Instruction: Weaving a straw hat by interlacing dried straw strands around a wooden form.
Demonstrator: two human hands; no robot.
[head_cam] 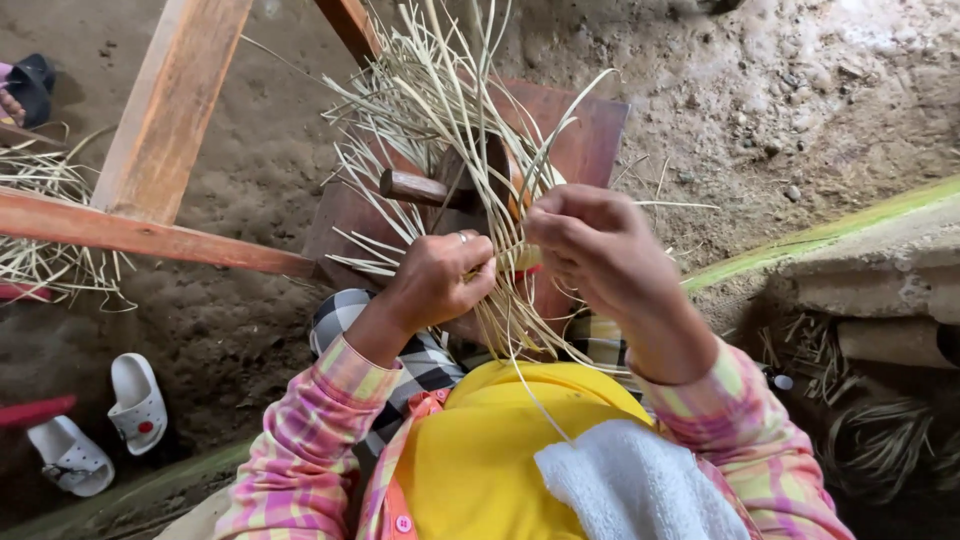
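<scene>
A bundle of pale straw strips (pixel 430 110) fans upward and outward in front of me, woven together near my lap. My left hand (pixel 440 275), with a ring on one finger, pinches strips at the woven part. My right hand (pixel 590 245) is closed on other strips just to the right, fingers curled over them. The two hands almost touch. Behind the strips a wooden tool with a round brown handle (pixel 415 187) rests on a reddish wooden board (pixel 585 140). Loose strips trail down over my yellow top (pixel 490 450).
Wooden beams (pixel 165 110) cross the dirt floor at left. A pair of white sandals (pixel 105 425) lies at lower left, more straw (pixel 45 215) at far left. A white cloth (pixel 630 480) sits on my chest. A concrete ledge (pixel 860 260) and dried fibre are at right.
</scene>
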